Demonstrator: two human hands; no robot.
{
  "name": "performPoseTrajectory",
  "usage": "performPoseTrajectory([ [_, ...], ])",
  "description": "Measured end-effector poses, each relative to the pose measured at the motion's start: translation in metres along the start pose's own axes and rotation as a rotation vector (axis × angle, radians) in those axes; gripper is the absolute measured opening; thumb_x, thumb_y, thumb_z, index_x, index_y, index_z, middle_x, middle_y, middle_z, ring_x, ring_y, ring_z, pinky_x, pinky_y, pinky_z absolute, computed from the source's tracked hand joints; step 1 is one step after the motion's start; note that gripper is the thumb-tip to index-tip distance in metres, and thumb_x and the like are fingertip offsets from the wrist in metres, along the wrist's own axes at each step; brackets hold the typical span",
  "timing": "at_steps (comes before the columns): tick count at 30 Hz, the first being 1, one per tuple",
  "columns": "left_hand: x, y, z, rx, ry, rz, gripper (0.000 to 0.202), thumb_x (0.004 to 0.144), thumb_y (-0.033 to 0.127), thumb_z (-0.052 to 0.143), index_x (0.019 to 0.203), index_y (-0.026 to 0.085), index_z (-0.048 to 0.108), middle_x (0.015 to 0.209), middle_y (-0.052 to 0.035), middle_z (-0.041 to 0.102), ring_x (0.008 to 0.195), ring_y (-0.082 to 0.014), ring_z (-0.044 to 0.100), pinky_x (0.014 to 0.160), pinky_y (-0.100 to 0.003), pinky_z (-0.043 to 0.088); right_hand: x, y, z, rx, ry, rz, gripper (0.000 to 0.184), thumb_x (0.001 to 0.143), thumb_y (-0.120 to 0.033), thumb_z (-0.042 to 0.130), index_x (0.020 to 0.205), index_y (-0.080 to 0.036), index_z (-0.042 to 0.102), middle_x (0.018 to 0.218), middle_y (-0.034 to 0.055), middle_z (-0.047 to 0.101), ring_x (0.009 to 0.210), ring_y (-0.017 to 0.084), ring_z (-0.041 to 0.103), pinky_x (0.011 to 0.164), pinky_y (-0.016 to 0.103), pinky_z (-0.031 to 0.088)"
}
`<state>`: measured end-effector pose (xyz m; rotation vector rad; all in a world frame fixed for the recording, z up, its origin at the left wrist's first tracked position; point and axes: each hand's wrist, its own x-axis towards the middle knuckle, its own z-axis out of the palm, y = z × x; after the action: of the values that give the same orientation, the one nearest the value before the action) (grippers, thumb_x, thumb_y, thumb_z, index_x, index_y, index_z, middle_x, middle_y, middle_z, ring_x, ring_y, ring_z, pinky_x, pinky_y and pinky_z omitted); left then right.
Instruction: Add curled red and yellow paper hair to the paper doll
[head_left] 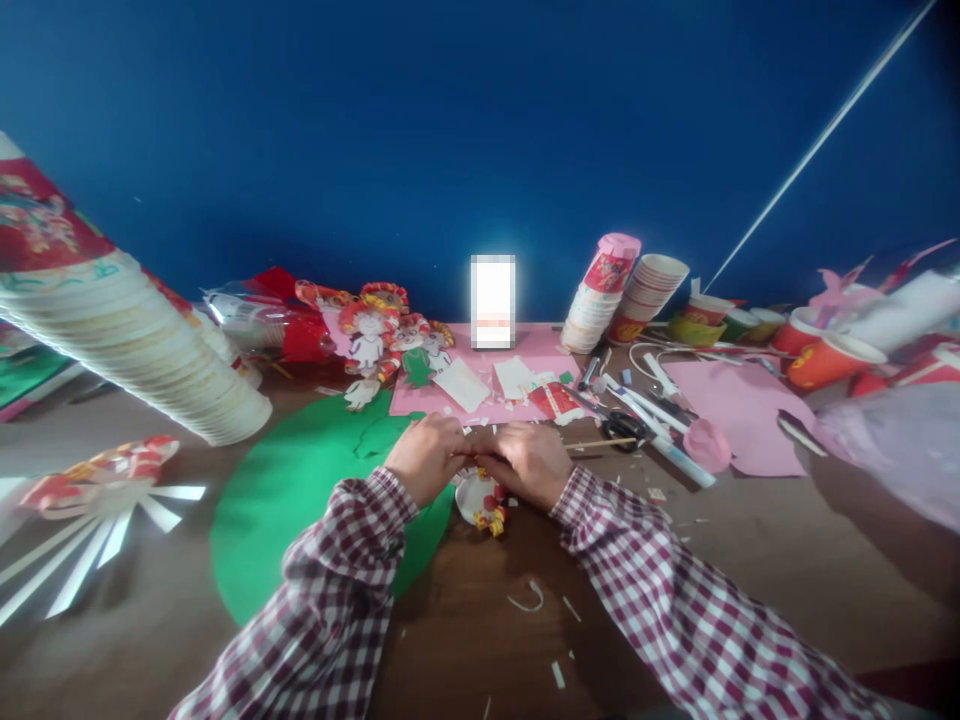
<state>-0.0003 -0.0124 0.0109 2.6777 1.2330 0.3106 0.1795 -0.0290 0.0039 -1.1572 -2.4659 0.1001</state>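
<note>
In the middle of the table, my left hand (429,457) and my right hand (531,462) meet, fingers curled and fingertips close together. Just under them is a cut paper cup piece (472,497) with a round white middle and red and yellow curled edges. Both hands seem to grip its far side, though my fingers hide where they touch it. Under my left forearm lies a large green paper circle (300,510). Beyond my hands, white paper scraps (461,385) rest on a pink sheet (409,400).
Stacked paper cups lean at the left (172,350) and stand at the back right (592,300). Cut paper figures (367,335) are piled at back left. Black scissors (622,432), pens (652,415) and a pink sheet (739,400) lie right. A blurred-out upright screen (493,300) stands behind.
</note>
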Motion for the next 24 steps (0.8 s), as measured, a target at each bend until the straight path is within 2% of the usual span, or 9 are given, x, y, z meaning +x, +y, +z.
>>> performPoseTrajectory([
  [7,-0.0001,0.0026,-0.001,0.016,0.035,-0.014,0.018,0.077,0.023,0.049,0.072,0.019,0.066,0.071,-0.0044,0.055,0.076,-0.0174,0.047,0.069,-0.03,0.036,0.0012,-0.0034,-0.0039,0.036,-0.002,0.004,0.021,0.083,-0.028,0.048,0.1,-0.025,0.059,0.085,0.0006,0.065,0.078,0.013,0.056,0.069,0.022,0.035],
  [13,-0.0009,0.0047,-0.0002,-0.004,0.056,-0.067,0.014,0.074,0.021,0.051,0.068,0.018,0.064,0.072,-0.0039,0.055,0.076,-0.0176,0.047,0.069,-0.03,0.036,0.0012,-0.0047,-0.0014,0.023,0.019,0.045,0.021,0.083,-0.026,0.046,0.096,-0.023,0.061,0.082,0.0016,0.065,0.077,0.014,0.056,0.068,0.023,0.035],
  [24,-0.0014,0.0043,-0.0025,-0.22,0.066,-0.213,0.011,0.068,0.026,0.058,0.066,0.018,0.065,0.069,-0.0019,0.059,0.067,-0.0137,0.051,0.06,-0.023,0.037,0.0003,-0.0043,-0.0005,-0.035,0.05,0.045,0.023,0.086,-0.027,0.04,0.089,-0.02,0.062,0.078,0.0027,0.064,0.074,0.013,0.055,0.067,0.022,0.033],
])
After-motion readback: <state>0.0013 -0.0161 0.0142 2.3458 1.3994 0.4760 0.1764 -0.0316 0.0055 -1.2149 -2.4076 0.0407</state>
